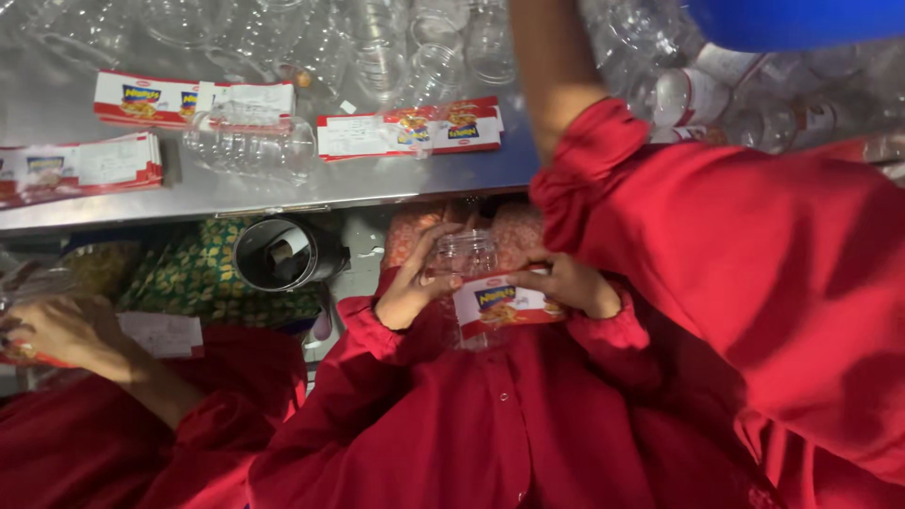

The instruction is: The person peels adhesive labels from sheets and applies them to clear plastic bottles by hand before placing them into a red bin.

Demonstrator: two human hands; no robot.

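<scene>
A clear plastic jar (468,256) lies in my lap below the table edge, held between both hands. My left hand (412,286) grips its left side with fingers spread on the wall. My right hand (572,284) presses a red and white label (500,303) against the jar's front. My red sleeves and shirt fill the lower middle of the view.
A steel table (283,188) carries label stacks (80,162), loose labels (410,130) and several empty clear jars (250,143). One co-worker's red-sleeved arm (735,264) reaches across from the right. Another co-worker's hand (57,330) is at the left. A black bucket (283,253) stands under the table.
</scene>
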